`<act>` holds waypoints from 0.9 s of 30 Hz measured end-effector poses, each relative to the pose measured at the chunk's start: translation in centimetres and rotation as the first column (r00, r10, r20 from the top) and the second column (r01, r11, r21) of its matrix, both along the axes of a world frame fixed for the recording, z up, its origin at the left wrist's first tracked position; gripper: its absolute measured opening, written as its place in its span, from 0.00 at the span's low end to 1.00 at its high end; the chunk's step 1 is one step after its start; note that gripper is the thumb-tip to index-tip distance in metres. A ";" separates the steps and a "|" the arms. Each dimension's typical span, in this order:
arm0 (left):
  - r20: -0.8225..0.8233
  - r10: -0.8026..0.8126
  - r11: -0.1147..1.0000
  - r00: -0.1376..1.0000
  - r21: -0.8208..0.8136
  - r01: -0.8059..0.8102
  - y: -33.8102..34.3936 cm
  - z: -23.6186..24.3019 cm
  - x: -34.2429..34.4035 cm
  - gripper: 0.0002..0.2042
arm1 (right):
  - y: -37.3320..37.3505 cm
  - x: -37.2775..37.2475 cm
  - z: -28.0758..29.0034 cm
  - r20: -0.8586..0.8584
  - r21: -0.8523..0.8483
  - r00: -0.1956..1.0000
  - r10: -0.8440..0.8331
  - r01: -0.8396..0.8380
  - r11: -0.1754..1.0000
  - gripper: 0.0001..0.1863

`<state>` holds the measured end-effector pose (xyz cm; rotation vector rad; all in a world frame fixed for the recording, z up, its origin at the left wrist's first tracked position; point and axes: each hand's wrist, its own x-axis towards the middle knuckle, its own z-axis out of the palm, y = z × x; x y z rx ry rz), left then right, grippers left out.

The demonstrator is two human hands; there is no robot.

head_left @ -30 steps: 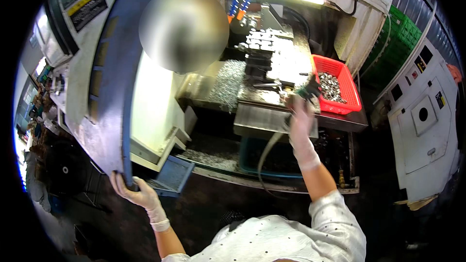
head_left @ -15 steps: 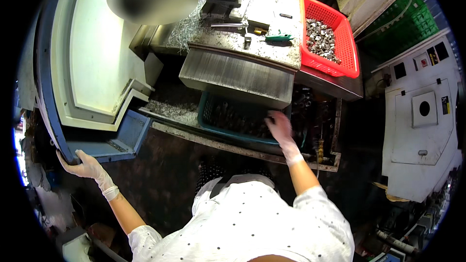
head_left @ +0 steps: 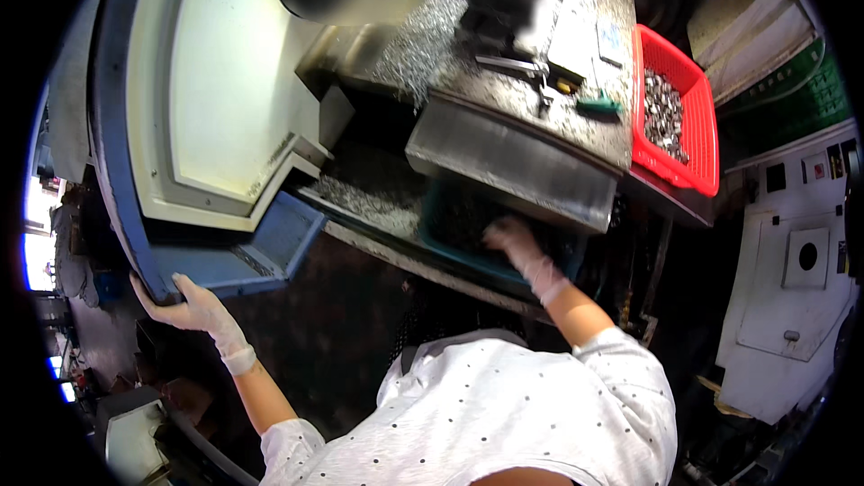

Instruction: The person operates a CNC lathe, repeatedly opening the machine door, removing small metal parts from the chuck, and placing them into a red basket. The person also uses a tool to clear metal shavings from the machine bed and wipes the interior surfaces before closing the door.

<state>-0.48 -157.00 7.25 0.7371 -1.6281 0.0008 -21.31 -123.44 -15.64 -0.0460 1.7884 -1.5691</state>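
Observation:
My left hand (head_left: 193,308), in a thin white glove, grips the lower corner of the blue-edged machine door (head_left: 135,225), its thumb and fingers on either side of the edge. Below the steel ledge (head_left: 513,162), my gloved right hand (head_left: 520,250) reaches into a dark teal basket (head_left: 495,267). Small dark parts seem to lie in that basket, but shadow hides most of them. Blur and shadow keep me from making out the right fingertips or anything between them.
On the metal-chip-strewn machine bed stand clamping fixtures (head_left: 513,22) and a green-handled tool (head_left: 598,105). A red basket (head_left: 700,139) of small metal parts sits to the right. Farther right are a pale cabinet (head_left: 783,306) and green crates (head_left: 801,90).
The whole view has tilted and shifted, moving the scene rightward. My right hand has gone from the basket's right end toward its middle. My left hand stays on the door corner.

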 end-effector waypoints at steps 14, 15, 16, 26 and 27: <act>0.090 -0.056 0.991 0.994 -0.119 0.067 -0.9 -0.8 1.2 0.20 | -31.8 -23.2 22.6 0.027 -0.798 0.439 -0.898 0.551 0.245 0.09; 0.090 -0.059 0.993 0.994 -0.102 0.068 -0.8 -1.0 1.2 0.19 | -31.8 -23.0 23.0 0.016 -0.836 0.444 -0.896 0.498 0.231 0.08; 0.100 -0.073 0.993 0.992 -0.088 0.081 -0.7 -1.1 1.2 0.19 | -31.3 -23.1 23.4 0.008 -0.871 0.445 -0.895 0.444 0.213 0.09; 0.131 -0.172 0.983 0.976 -0.049 0.180 -0.8 -1.2 1.7 0.18 | -31.1 -25.9 19.6 -0.291 -0.716 0.336 -0.896 0.544 0.437 0.17; 0.112 -0.184 0.981 0.976 -0.037 0.189 -0.7 -1.2 1.6 0.18 | -31.8 -26.4 19.6 -0.323 -0.723 0.248 -0.914 0.559 0.407 0.17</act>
